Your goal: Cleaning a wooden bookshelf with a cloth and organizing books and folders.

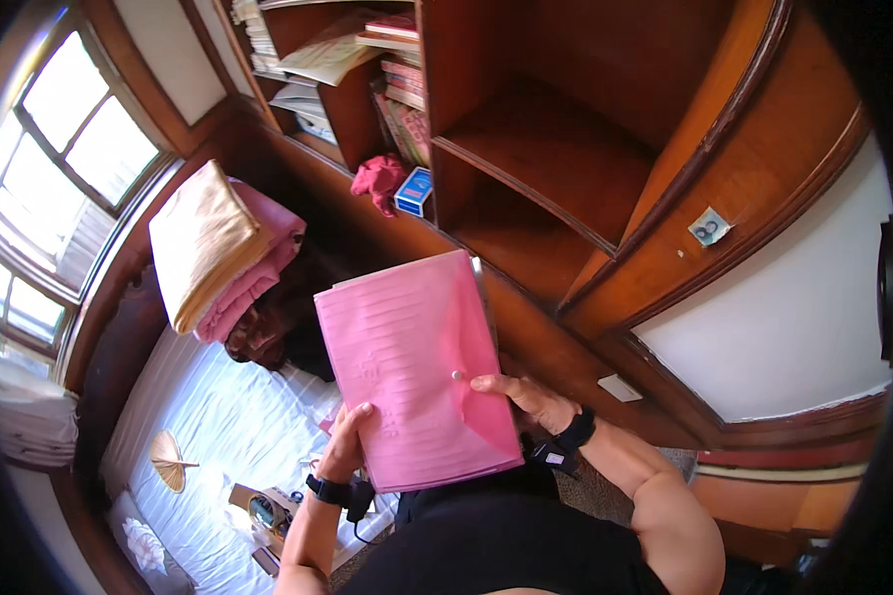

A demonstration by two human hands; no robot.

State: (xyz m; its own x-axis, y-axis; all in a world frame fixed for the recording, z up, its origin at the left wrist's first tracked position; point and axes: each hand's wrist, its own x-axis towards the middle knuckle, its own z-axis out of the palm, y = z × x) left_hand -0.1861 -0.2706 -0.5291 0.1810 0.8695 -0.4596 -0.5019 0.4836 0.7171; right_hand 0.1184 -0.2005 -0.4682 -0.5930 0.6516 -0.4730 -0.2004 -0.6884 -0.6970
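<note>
A pink plastic document folder (pixel 407 347) with a snap-button flap is held up before me, tilted slightly. Its left edge rests in my left hand (pixel 343 441), the thumb over the front and the other fingers hidden behind. On the opposite side my right hand (pixel 531 397) grips the edge, its thumb pressing on the flap beside the white snap. Both wrists wear black straps with small devices. Beyond the folder stands a wooden shelf unit (pixel 526 188) with bare compartments on the right.
Books (pixel 404 84) and papers fill the left shelves. A blue box (pixel 414 191) and a red cloth (pixel 378 178) lie on the ledge. Folded bedding (pixel 213 248) stands near the window. On the white-sheeted bed (pixel 193 526) are a hand fan (pixel 169 461) and an open box (pixel 258 511).
</note>
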